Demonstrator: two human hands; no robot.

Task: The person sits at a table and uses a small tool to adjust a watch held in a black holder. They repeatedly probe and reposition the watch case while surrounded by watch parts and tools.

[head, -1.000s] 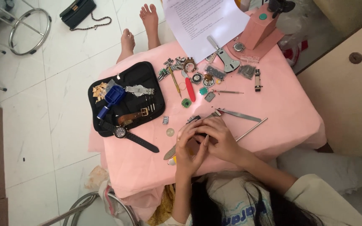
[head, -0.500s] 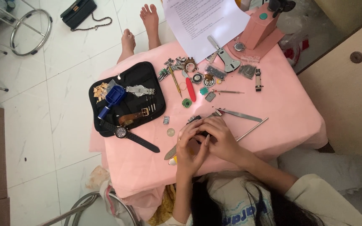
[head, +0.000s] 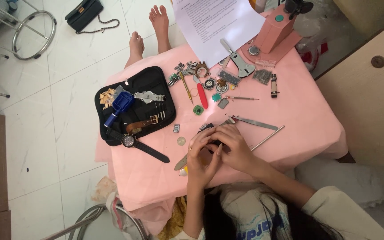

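Note:
My left hand and my right hand are pressed together at the near middle of the pink-covered table. Both close on a small dark watch part, which the fingers mostly hide. A flat tool with a yellow end pokes out from under my left hand. A small silver disc and a little metal link lie just left of my hands. Long tweezers and a thin metal rod lie just right of them.
An open black tool case on the left holds a blue tool and straps, with a black-strapped watch at its edge. Small watch parts, a red tool, a pink press and paper fill the far side. Another person's bare feet rest beyond the table.
Both hands stay together over the small dark part; only the fingers shift slightly.

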